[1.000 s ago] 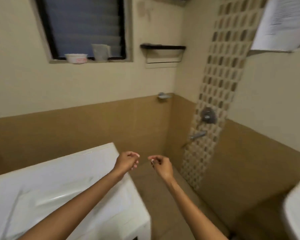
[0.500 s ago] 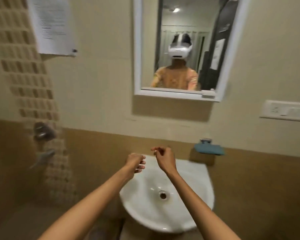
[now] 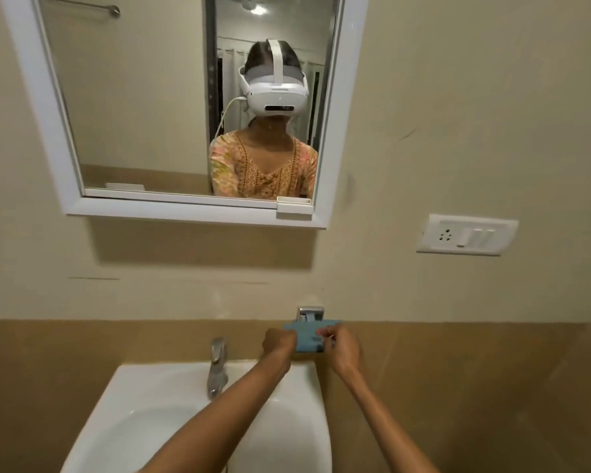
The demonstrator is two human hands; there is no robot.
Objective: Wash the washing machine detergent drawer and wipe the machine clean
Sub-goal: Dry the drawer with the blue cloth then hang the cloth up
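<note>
Person has turned from the washing machine to the sink (image 3: pixel 151 387); machine and drawer are now out of view. Left hand (image 3: pixel 277 343) and right hand (image 3: pixel 342 346), empty before, now pinch the wall-mounted blue tray (image 3: pixel 307 336) by its ends. Probably fetching cleaning gear; washing not started.

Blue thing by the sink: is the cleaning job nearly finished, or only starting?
It looks like the very start. Done: nothing visible; the tap shows no running water and the sink holds no drawer. In hand: the left hand and right hand both grip the blue item at its metal wall holder. Left: washing the drawer and wiping the machine, neither in view.
</note>
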